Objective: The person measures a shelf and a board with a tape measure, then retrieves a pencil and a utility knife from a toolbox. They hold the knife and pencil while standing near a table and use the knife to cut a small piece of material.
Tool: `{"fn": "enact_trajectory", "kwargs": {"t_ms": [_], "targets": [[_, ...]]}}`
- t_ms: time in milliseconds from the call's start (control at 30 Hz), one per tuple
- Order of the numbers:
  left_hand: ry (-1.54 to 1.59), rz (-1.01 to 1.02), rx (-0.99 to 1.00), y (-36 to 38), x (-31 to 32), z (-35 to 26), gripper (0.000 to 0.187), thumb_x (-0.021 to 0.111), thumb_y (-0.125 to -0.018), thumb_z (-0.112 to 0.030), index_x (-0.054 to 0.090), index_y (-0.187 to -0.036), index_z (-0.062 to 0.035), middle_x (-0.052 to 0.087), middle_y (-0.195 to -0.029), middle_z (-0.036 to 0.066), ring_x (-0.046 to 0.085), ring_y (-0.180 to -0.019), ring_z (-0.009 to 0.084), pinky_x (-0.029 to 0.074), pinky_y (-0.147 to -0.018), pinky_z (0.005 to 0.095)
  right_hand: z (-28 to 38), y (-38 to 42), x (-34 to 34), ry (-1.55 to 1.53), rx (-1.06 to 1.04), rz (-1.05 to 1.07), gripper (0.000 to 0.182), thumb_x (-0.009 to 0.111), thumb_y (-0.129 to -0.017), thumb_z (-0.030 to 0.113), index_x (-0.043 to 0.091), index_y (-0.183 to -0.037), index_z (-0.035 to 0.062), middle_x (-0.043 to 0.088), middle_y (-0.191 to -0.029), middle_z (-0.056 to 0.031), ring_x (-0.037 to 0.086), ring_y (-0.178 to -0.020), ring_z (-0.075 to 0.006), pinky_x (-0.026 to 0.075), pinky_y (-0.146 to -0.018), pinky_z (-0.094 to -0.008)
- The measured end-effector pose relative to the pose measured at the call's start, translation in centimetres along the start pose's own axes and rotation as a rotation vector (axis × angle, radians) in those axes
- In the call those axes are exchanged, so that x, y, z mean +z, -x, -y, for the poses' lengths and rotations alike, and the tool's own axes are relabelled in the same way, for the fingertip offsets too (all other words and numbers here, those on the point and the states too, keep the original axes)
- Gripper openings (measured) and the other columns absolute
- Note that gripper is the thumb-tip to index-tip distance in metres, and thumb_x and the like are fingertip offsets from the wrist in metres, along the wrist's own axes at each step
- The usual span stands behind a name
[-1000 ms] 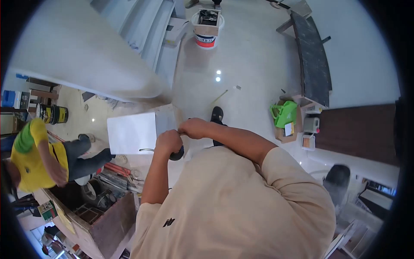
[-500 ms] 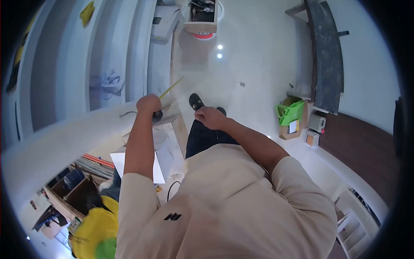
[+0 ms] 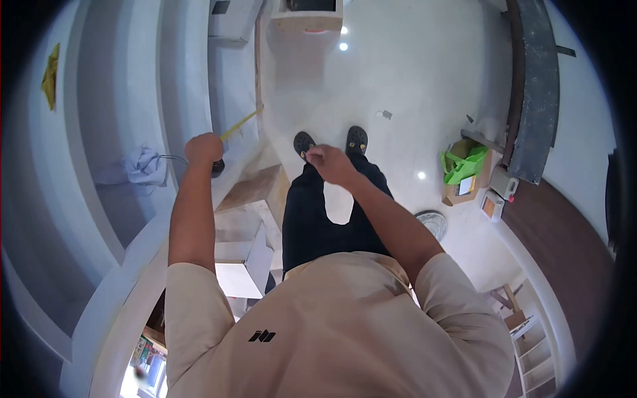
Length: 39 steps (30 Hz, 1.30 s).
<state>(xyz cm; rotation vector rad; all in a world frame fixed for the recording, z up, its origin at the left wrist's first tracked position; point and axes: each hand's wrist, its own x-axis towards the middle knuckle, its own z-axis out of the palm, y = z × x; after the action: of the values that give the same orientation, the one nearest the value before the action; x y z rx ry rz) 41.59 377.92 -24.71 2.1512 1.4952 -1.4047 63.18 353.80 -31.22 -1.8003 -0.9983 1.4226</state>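
Note:
My left hand (image 3: pixel 204 147) is wrapped round a tape measure; part of its dark case (image 3: pixel 217 167) shows below the fist. The yellow blade (image 3: pixel 240 123) sticks out, slanting up and right, its tip by the wooden edge of the white unit. A thin dark cord (image 3: pixel 174 158) trails left from the fist toward a crumpled pale cloth (image 3: pixel 144 166). My right hand (image 3: pixel 330 166) hangs in front of my legs with its fingers curled closed; what they hold, if anything, is hidden.
White shelf-like panels (image 3: pixel 142 86) run along the left, with a yellow cloth (image 3: pixel 50 76) on one. A wooden box (image 3: pixel 308 22) stands ahead. At right are a carton (image 3: pixel 458 192) with a green bag (image 3: pixel 464 166), jugs (image 3: pixel 502 182) and a dark plank (image 3: pixel 534 93). An open white box (image 3: pixel 242 278) sits below my left arm.
My view has shifted and both feet now show apart. The left hand, with the tape measure, appears further left and slightly higher. The person in yellow at lower left is out of view.

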Motion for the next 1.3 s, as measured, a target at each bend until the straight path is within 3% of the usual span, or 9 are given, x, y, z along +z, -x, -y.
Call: {"fn": "enact_trajectory", "kwargs": {"t_ms": [233,333,433,667,767,1067,1300], "targets": [[-0.128,0.049,-0.058,-0.7,-4.1,-0.4,0.022,0.057,-0.082,-0.015,0.071,-0.098,-0.0083,0.07,-0.099,0.013,0.067,-0.091,0.0299,0.052,-0.078,0.0385,-4.3,-9.5,0.6,0.045,-0.082,0.051,0.024,0.057,-0.085,0.024,0.069,-0.092,0.0043,0.067,-0.095,-0.0175,0.064,-0.088,-0.035,0.049,-0.079,-0.0402],[-0.181,0.05,-0.102,-2.4,-4.0,-1.2,0.021,0.057,-0.082,-0.015,0.071,-0.097,-0.0076,0.07,-0.096,0.013,0.067,-0.088,0.0296,0.052,-0.076,0.0383,-7.4,-14.7,4.2,-0.143,0.119,0.145,0.024,0.057,-0.083,0.025,0.069,-0.091,0.0047,0.067,-0.092,-0.017,0.063,-0.09,-0.0339,0.05,-0.08,-0.0389],[-0.24,0.049,-0.122,-4.1,-3.4,-2.2,0.021,0.057,-0.083,-0.013,0.071,-0.097,-0.0074,0.07,-0.094,0.012,0.068,-0.088,0.0284,0.052,-0.076,0.0373,-10.2,-19.0,8.2,-0.153,0.104,0.171,0.024,0.058,-0.082,0.026,0.07,-0.09,0.0057,0.068,-0.09,-0.0166,0.063,-0.091,-0.0333,0.05,-0.082,-0.0387],[-0.281,0.058,-0.19,-9.7,1.1,-4.0,0.019,0.058,-0.081,-0.009,0.071,-0.095,-0.0076,0.07,-0.093,0.011,0.068,-0.087,0.0272,0.053,-0.075,0.0361,-17.4,-26.2,13.4,0.183,-0.15,0.327,0.025,0.058,-0.083,0.024,0.069,-0.098,0.0079,0.066,-0.103,-0.0151,0.062,-0.099,-0.0324,0.049,-0.086,-0.0397],[-0.294,0.012,-0.2,-12.3,3.9,-4.8,0.019,0.058,-0.08,-0.008,0.071,-0.094,-0.0079,0.07,-0.092,0.01,0.068,-0.086,0.0269,0.053,-0.074,0.0364,-19.9,-28.8,15.0,0.283,-0.14,0.423,0.027,0.057,-0.083,0.022,0.067,-0.103,0.0065,0.066,-0.105,-0.0158,0.061,-0.102,-0.0324,0.049,-0.088,-0.039],[-0.296,-0.001,-0.277,-17.4,7.2,-7.1,0.02,0.055,-0.08,-0.01,0.068,-0.093,-0.0051,0.07,-0.092,0.014,0.067,-0.087,0.0317,0.052,-0.076,0.0403,-22.0,-31.2,16.8,0.852,-0.359,0.821,0.025,0.063,-0.073,0.005,0.07,-0.097,0.0036,0.067,-0.107,-0.0154,0.065,-0.099,-0.0324,0.052,-0.079,-0.0441],[-0.332,0.049,-0.36,-17.7,6.1,-8.9,0.023,0.055,-0.08,-0.008,0.07,-0.097,-0.0068,0.07,-0.096,0.013,0.067,-0.09,0.0294,0.052,-0.078,0.0374,-23.0,-31.4,15.8,0.867,-0.361,0.788,0.03,0.067,-0.07,0.004,0.071,-0.099,0.0051,0.067,-0.108,-0.0142,0.065,-0.099,-0.0308,0.052,-0.076,-0.0437]]}}
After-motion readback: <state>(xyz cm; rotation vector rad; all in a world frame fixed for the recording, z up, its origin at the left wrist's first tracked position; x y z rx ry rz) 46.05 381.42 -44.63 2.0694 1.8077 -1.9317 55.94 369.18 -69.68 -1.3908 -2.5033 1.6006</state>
